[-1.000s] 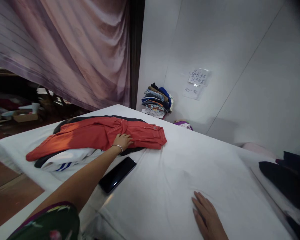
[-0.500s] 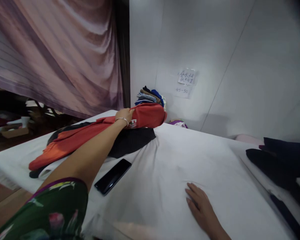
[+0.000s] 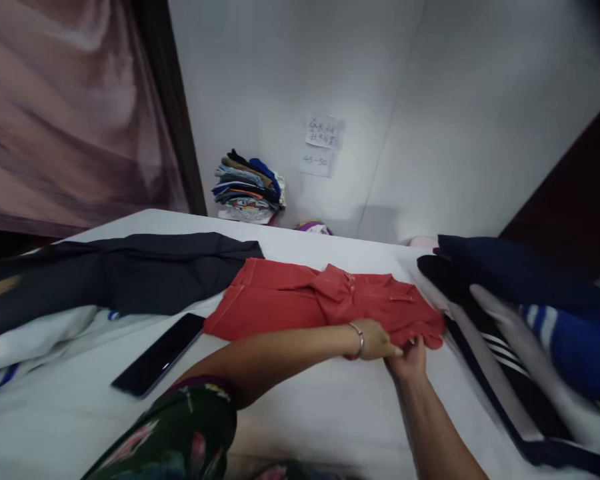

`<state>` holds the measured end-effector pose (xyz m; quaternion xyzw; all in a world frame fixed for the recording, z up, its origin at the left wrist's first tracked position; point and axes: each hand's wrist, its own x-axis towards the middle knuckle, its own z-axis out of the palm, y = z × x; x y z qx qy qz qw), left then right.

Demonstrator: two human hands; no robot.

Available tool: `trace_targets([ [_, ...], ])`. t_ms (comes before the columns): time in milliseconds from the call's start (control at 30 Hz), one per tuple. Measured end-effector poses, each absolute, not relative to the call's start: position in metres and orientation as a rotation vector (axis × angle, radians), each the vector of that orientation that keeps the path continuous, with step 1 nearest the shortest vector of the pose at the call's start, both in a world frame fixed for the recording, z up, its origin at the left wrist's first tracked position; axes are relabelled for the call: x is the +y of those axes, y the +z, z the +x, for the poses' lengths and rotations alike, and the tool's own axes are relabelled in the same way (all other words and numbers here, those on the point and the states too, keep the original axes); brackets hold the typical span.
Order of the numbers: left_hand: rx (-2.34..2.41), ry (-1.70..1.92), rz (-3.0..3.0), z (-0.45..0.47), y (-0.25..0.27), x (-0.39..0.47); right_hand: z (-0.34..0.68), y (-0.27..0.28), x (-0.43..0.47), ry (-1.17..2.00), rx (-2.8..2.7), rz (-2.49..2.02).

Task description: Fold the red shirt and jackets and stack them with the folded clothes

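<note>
A red garment (image 3: 285,303) lies stretched sideways across the white table, rumpled at its middle and right end. My left hand (image 3: 374,339), with a bracelet on the wrist, is closed on the garment's near edge. Right beside it, my right hand (image 3: 411,361) pinches the same edge near the garment's right end. The two hands almost touch, and some of their fingertips are hidden by cloth. To the left, a dark garment (image 3: 155,273) lies partly over white clothing (image 3: 55,333). A black phone (image 3: 160,353) rests just left of the red garment.
Several dark, blue and striped clothes (image 3: 520,347) cover the right side of the white table (image 3: 320,407). Behind the far edge stands a stack of folded clothes (image 3: 247,187) by the wall. Handwritten paper notes (image 3: 323,131) hang there. A pinkish curtain (image 3: 70,113) hangs at left.
The red garment has moved from the left pile to the table in front of me, uncovering the dark garment. My left hand came right with it; my right hand went from flat to gripping its edge.
</note>
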<state>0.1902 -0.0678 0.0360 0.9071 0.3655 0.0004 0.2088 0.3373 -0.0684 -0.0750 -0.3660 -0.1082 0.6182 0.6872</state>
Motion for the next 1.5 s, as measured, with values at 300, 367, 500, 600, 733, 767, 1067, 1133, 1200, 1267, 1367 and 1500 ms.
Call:
trace_targets([
  [300,1.427,0.36,2.73,0.117,0.017,-0.012,0.335,-0.079,-0.056,1.328,-0.161,-0.67],
  [367,1.549,0.255,2.707,0.105,0.011,0.002,0.335,-0.079,-0.055,1.309,-0.165,-0.663],
  [500,1.478,0.054,2.816,0.107,0.001,0.016,0.333,-0.073,-0.057,1.319,-0.147,-0.619],
  [600,1.247,-0.182,2.956,0.124,-0.004,0.021,0.33,-0.066,-0.059,1.333,-0.096,-0.586],
  [733,1.013,-0.383,3.073,0.144,-0.006,0.026,0.331,-0.065,-0.059,1.34,-0.084,-0.593],
  [767,0.99,-0.384,3.113,0.146,-0.005,0.027,0.331,-0.066,-0.059,1.345,-0.086,-0.594],
  [1067,1.061,-0.103,3.338,0.107,0.048,0.003,0.334,-0.072,-0.057,1.321,-0.081,-0.604],
  [1133,1.133,0.045,3.35,0.087,0.069,-0.015,0.335,-0.074,-0.055,1.311,-0.108,-0.614],
  [1200,1.271,0.199,3.304,0.068,0.087,-0.039,0.336,-0.075,-0.055,1.308,-0.115,-0.629],
  [1267,1.411,0.303,3.187,0.053,0.091,-0.071,0.335,-0.071,-0.057,1.318,-0.101,-0.643],
  [1367,1.352,0.322,2.977,0.045,0.061,-0.128,0.331,-0.061,-0.065,1.401,-0.153,-0.601],
  [1500,0.957,0.155,2.787,0.061,-0.008,-0.189,0.327,-0.053,-0.078,1.496,-0.299,-0.6],
])
